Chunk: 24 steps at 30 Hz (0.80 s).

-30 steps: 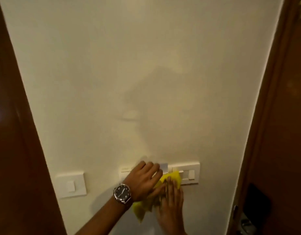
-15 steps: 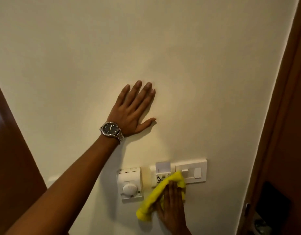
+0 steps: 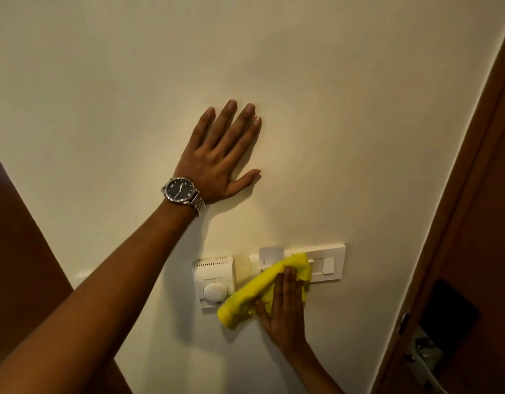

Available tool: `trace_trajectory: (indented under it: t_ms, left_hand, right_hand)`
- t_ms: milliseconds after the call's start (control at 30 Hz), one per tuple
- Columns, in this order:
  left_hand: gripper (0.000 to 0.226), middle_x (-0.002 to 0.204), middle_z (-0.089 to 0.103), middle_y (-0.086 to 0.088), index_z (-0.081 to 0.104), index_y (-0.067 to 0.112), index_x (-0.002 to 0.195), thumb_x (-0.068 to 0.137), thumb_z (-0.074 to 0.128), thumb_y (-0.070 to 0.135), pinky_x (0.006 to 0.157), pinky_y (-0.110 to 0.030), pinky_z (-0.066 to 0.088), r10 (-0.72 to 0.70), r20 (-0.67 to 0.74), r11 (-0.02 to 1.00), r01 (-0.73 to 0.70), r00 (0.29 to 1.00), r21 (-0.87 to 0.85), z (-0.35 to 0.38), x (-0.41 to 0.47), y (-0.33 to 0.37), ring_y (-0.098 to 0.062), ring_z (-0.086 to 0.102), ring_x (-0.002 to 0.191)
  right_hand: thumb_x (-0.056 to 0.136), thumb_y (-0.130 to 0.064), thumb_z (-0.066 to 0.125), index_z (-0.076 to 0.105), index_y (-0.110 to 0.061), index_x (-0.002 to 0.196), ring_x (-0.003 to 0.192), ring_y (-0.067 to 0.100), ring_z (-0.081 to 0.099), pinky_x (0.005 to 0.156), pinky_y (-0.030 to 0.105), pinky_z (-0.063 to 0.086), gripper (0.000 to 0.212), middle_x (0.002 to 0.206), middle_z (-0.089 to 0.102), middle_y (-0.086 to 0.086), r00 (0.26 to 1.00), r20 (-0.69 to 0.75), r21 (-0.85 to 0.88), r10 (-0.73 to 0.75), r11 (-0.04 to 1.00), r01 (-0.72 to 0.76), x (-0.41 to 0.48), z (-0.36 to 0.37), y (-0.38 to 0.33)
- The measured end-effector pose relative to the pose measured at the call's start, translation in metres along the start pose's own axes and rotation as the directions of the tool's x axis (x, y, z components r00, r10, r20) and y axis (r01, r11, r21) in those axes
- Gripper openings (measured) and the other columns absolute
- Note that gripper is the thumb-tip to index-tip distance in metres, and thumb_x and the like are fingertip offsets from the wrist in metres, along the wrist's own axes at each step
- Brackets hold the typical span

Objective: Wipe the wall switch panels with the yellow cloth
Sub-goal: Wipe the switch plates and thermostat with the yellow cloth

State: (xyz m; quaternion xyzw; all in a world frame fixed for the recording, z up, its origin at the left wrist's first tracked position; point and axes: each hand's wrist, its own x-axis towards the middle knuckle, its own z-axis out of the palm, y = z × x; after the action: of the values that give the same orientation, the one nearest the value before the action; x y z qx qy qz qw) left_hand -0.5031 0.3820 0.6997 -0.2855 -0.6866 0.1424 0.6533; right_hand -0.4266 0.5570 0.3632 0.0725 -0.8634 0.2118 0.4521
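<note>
A white switch panel (image 3: 328, 264) is set low on the cream wall, with a key-card slot (image 3: 269, 255) at its left end. My right hand (image 3: 285, 311) presses the yellow cloth (image 3: 262, 288) flat against the panel's left part, palm on the cloth. The cloth hides the panel's middle and trails down to the left. A white thermostat with a round dial (image 3: 214, 282) sits just left of the cloth. My left hand (image 3: 223, 152), wearing a wristwatch, lies flat on the bare wall above, fingers spread, holding nothing.
A brown wooden door frame (image 3: 470, 166) runs along the right, with a metal door handle (image 3: 424, 359) low down. Another brown door edge (image 3: 21, 251) is at the left. The corner of a further switch plate (image 3: 80, 275) peeks out behind my left forearm.
My left hand left the cloth and panel and rose to rest flat on the wall above. My right hand stays on the cloth, which has shifted slightly right over the panel.
</note>
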Motion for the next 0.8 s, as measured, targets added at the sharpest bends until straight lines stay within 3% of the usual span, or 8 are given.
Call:
trace_trajectory:
  t_ms: [100, 267, 400, 467, 600, 733, 800]
  left_hand:
    - [0.082, 0.171, 0.034, -0.014, 0.037, 0.010, 0.165, 0.105, 0.048, 0.064, 0.129, -0.057, 0.026, 0.008, -0.012, 1.000, -0.008, 1.000, -0.002, -0.001, 0.000, 0.001, -0.038, 0.028, 0.160]
    - [0.082, 0.171, 0.033, -0.014, 0.035, 0.010, 0.165, 0.105, 0.048, 0.064, 0.129, -0.057, 0.026, 0.001, -0.017, 1.000, 0.000, 1.000, 0.004, 0.001, -0.002, 0.001, -0.038, 0.027, 0.160]
    - [0.081, 0.171, 0.034, -0.014, 0.037, 0.009, 0.165, 0.105, 0.049, 0.063, 0.129, -0.057, 0.028, -0.002, -0.009, 1.000, 0.002, 1.000, 0.005, -0.003, -0.001, 0.001, -0.038, 0.029, 0.159]
    - [0.081, 0.171, 0.035, -0.014, 0.038, 0.010, 0.164, 0.105, 0.049, 0.063, 0.129, -0.057, 0.027, -0.005, -0.007, 1.000, 0.005, 1.000, 0.002, -0.003, -0.001, 0.001, -0.038, 0.029, 0.159]
    - [0.081, 0.172, 0.032, -0.013, 0.034, 0.011, 0.166, 0.106, 0.046, 0.064, 0.131, -0.056, 0.023, 0.000, -0.008, 1.000, 0.000, 1.000, -0.010, 0.001, -0.001, 0.000, -0.037, 0.026, 0.161]
    - [0.080, 0.171, 0.033, -0.013, 0.036, 0.010, 0.165, 0.106, 0.046, 0.063, 0.130, -0.056, 0.025, -0.004, 0.006, 1.000, 0.004, 1.000, 0.007, -0.003, -0.001, 0.001, -0.037, 0.028, 0.160]
    - [0.079, 0.171, 0.035, -0.014, 0.038, 0.010, 0.164, 0.106, 0.047, 0.062, 0.130, -0.056, 0.027, -0.008, 0.000, 1.000, 0.008, 1.000, 0.009, -0.005, 0.001, 0.002, -0.038, 0.029, 0.159]
  right_hand:
    - [0.107, -0.057, 0.029, 0.002, -0.014, 0.163, 0.158, 0.022, 0.002, 0.123, 0.044, 0.016, 0.076, 0.171, -0.002, 0.005, 0.990, 0.036, -0.070, -0.135, 0.988, 0.138, -0.026, 0.005, 0.022]
    - [0.106, -0.056, 0.035, 0.008, -0.011, 0.163, 0.158, 0.026, 0.008, 0.129, 0.043, 0.006, 0.077, 0.170, 0.007, 0.008, 0.994, -0.030, -0.066, -0.106, 0.992, 0.104, 0.008, 0.011, -0.003]
    - [0.108, -0.051, 0.032, 0.006, -0.013, 0.163, 0.158, 0.022, 0.004, 0.122, 0.046, 0.018, 0.072, 0.171, 0.001, 0.005, 0.951, -0.007, -0.134, -0.310, 0.943, 0.306, -0.013, 0.005, 0.016]
    - [0.107, -0.051, 0.035, 0.007, -0.014, 0.163, 0.158, 0.023, 0.007, 0.123, 0.046, 0.018, 0.073, 0.171, 0.004, 0.005, 0.948, -0.009, -0.156, -0.319, 0.937, 0.314, -0.009, 0.006, 0.020]
    - [0.105, -0.052, 0.043, 0.016, -0.010, 0.162, 0.157, 0.027, 0.014, 0.128, 0.048, 0.007, 0.075, 0.166, 0.022, 0.010, 0.972, -0.019, -0.112, -0.233, 0.967, 0.230, 0.017, 0.010, -0.002]
    - [0.105, -0.050, 0.042, 0.049, -0.008, 0.148, 0.153, 0.025, 0.022, 0.124, 0.044, 0.015, 0.061, 0.171, 0.008, 0.002, 0.935, 0.066, -0.129, -0.348, 0.926, 0.353, -0.019, 0.008, 0.025]
    - [0.104, -0.050, 0.044, 0.052, -0.009, 0.147, 0.153, 0.025, 0.022, 0.124, 0.044, 0.014, 0.060, 0.171, 0.006, 0.002, 0.932, 0.081, -0.139, -0.354, 0.922, 0.362, -0.020, 0.009, 0.027]
